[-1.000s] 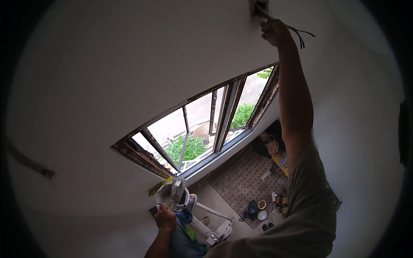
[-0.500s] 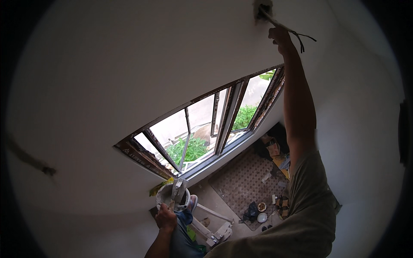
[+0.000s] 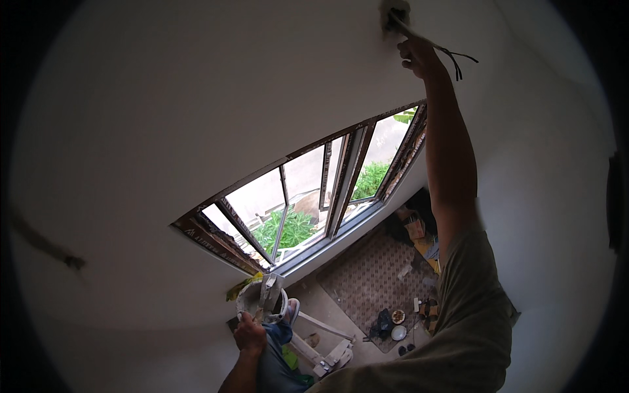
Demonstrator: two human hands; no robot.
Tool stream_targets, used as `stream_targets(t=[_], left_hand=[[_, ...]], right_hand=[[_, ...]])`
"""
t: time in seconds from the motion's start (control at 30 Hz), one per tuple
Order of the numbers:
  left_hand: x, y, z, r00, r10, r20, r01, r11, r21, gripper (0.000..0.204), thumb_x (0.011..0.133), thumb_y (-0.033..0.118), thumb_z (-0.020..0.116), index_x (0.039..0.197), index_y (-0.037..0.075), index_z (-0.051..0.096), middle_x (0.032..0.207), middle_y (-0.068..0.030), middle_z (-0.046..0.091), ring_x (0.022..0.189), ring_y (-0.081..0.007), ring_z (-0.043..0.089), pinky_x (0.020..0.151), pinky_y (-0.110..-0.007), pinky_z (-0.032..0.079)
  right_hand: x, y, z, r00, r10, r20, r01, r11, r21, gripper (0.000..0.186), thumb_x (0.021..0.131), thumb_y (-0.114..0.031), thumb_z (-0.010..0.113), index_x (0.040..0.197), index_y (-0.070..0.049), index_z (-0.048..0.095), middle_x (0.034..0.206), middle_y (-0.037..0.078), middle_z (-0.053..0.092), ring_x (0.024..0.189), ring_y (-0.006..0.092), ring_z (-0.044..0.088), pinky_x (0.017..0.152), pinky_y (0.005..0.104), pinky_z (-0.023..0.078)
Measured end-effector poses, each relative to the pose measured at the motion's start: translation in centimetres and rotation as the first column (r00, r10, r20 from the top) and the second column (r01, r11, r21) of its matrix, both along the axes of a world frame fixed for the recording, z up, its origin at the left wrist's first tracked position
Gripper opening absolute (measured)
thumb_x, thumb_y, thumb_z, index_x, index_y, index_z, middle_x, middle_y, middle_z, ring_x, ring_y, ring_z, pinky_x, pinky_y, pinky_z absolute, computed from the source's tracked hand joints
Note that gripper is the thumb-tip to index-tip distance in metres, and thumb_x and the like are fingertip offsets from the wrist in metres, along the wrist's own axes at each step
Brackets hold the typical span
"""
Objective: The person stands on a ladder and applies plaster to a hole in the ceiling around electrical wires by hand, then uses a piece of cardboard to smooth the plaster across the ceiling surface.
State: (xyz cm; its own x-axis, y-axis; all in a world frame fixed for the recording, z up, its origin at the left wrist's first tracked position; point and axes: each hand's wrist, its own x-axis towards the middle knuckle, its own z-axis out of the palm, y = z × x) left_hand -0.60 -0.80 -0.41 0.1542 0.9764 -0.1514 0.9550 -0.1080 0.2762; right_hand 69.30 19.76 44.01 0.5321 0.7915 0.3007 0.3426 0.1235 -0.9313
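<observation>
Wall: pale, plain, fills most of the view (image 3: 164, 131); rough groove (image 3: 46, 242) in it toward 9 o'clock.
Window: slanting across centre (image 3: 348, 177), panes bright, green plants outside; brown strips on the frame.
Mat: brown, patterned, on the floor at 5 o'clock (image 3: 367, 281), clutter along its right side.
Bucket: whitish, smeared, at 7 o'clock (image 3: 242, 296); trowel (image 3: 268, 290) inside, its blade caked pale grey.
Left hand: at 7 o'clock (image 3: 250, 334), holding the bucket by its near rim; can't tell if it also has the trowel handle.
Right hand: raised to 1 o'clock (image 3: 421, 57), fingers part curled, against the cable; can't tell if gripping.
Hole: ragged, dark inside, 1 o'clock near the top edge (image 3: 400, 13).
Cable: out of the hole toward 4 o'clock, past the right hand (image 3: 410, 31); pale sheath, far end splits into thin dark strands.
Writing: light print on the brown strips, too small to read.
</observation>
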Motion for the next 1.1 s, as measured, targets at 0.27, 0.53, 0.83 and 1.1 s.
stream_targets(t=[0.27,0.53,0.83,1.1], left_hand=[[0.2,0.3,0.8,1.000,0.013,-0.020,-0.015,0.997,-0.074,0.023,0.090,0.024,0.055,0.103,0.006,0.049,0.096,-0.0235,0.066,0.088,-0.0457,0.064,0.081,-0.057,0.048],[0.2,0.3,0.6,1.000,0.002,0.002,-0.002,0.998,-0.068,0.020,0.087,0.018,0.054,0.102,0.007,0.049,0.099,-0.0220,0.066,0.093,-0.0434,0.064,0.082,-0.057,0.047],[0.6,0.0,1.1,1.000,0.007,0.002,-0.007,0.999,-0.041,0.020,0.087,0.018,0.055,0.102,0.007,0.048,0.096,-0.0227,0.066,0.088,-0.0446,0.065,0.079,-0.057,0.048],[-0.3,0.1,1.0,1.000,0.010,0.014,-0.010,0.999,-0.047,0.020,0.089,0.020,0.054,0.103,0.007,0.048,0.095,-0.0226,0.066,0.090,-0.0443,0.065,0.080,-0.057,0.048]], right_hand=[[-3.1,-0.1,-1.3,0.969,-0.068,0.239,0.057,0.997,0.055,0.010,0.081,-0.020,0.064,0.081,-0.011,0.060,0.072,-0.005,0.055,0.060,0.0079,0.047,0.055,0.0276,0.041],[-5.0,-0.2,-1.5,0.979,-0.153,0.131,0.125,0.972,0.196,0.008,0.077,-0.016,0.063,0.075,-0.008,0.061,0.064,-0.002,0.051,0.053,0.0092,0.043,0.049,0.0286,0.037],[-4.9,-0.1,-1.6,0.988,-0.127,0.092,0.118,0.988,0.096,0.017,0.074,-0.013,0.066,0.088,-0.010,0.056,0.066,-0.005,0.044,0.059,0.0067,0.042,0.055,0.0274,0.037],[-5.4,0.0,-1.1,0.993,-0.008,-0.121,0.031,0.982,0.187,0.016,0.080,-0.015,0.064,0.095,-0.013,0.063,0.071,-0.003,0.049,0.064,0.0101,0.047,0.058,0.0303,0.041]])
